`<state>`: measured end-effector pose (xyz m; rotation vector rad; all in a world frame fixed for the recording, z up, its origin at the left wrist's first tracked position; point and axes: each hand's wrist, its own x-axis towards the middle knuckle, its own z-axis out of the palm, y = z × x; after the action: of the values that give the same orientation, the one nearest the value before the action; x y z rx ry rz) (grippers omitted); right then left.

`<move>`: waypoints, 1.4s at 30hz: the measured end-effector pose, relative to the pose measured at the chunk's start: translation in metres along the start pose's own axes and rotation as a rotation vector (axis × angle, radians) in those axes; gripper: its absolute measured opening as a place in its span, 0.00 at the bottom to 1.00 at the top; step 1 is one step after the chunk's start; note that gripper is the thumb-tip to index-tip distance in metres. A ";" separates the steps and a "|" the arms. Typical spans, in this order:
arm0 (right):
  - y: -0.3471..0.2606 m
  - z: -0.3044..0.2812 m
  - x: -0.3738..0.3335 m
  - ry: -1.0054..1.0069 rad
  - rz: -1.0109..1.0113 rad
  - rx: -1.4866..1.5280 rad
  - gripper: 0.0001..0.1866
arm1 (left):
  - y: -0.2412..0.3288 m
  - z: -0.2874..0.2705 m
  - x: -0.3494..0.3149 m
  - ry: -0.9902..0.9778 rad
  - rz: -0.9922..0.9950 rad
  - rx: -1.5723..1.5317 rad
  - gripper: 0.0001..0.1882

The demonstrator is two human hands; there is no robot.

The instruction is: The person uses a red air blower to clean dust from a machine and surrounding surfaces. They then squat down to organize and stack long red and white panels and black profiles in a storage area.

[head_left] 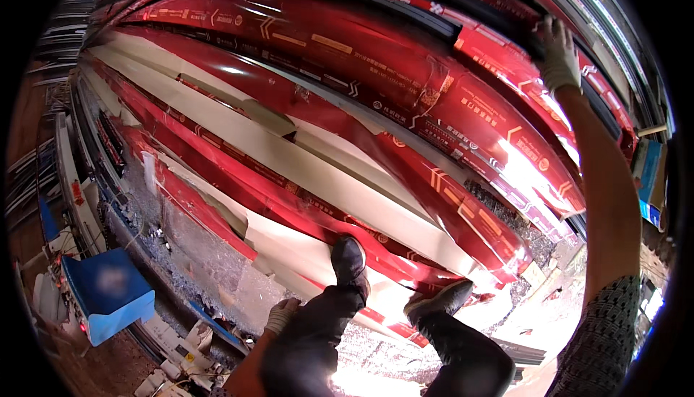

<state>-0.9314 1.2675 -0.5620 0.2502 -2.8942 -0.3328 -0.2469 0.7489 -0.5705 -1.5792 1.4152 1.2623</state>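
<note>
My right hand [562,57], in a pale glove, reaches far up to the right. Its fingers stretch over a long black bar [506,17] beside red-wrapped lengths and appear to lie on it. My left hand [280,316], also gloved, is low beside my left knee; its fingers are partly hidden and what they touch does not show. Long bundles in red printed film [347,50] run from the upper left to the lower right. Between them lie cream-coloured strips [238,122], with red film [405,158] partly folded off them. My shoes [349,258] stand on or against the nearest lengths.
A blue box-like thing [119,296] stands at the lower left, near scattered cut pieces [188,357]. A grey, debris-strewn surface [181,252] lies left of the bundles. Stacked metal profiles [614,28] line the right edge, with a blue carton [650,173] near my right arm.
</note>
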 end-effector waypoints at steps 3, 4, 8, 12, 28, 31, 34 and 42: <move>0.015 0.015 0.004 -0.224 0.039 0.015 0.45 | -0.003 -0.010 -0.008 -0.015 0.069 0.245 0.20; 0.028 0.031 -0.001 -0.285 0.094 0.118 0.44 | -0.007 -0.018 -0.001 -0.022 0.160 0.479 0.19; 0.027 0.054 -0.012 -0.119 0.011 0.063 0.43 | -0.046 -0.035 0.000 -0.042 0.395 0.496 0.17; 0.020 0.033 -0.018 -0.222 0.092 -0.016 0.42 | 0.010 -0.008 -0.040 -0.047 0.088 0.180 0.18; -0.094 -0.213 -0.376 -0.657 0.110 0.606 0.27 | -0.054 -0.026 -0.141 0.191 0.163 0.259 0.24; -0.089 -0.289 -0.399 -0.873 0.242 0.605 0.23 | -0.020 -0.040 -0.205 0.091 0.072 0.177 0.27; -0.082 -0.337 -0.397 -0.913 0.228 0.598 0.25 | 0.021 -0.067 -0.264 0.012 -0.006 -0.030 0.21; -0.131 -0.447 -0.235 -0.715 0.185 0.849 0.16 | 0.091 -0.171 -0.285 -0.024 0.131 -0.481 0.18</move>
<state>-0.5825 1.0956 -0.2146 -0.0338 -3.5204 1.0729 -0.2822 0.6687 -0.2375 -1.7881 1.2773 1.7944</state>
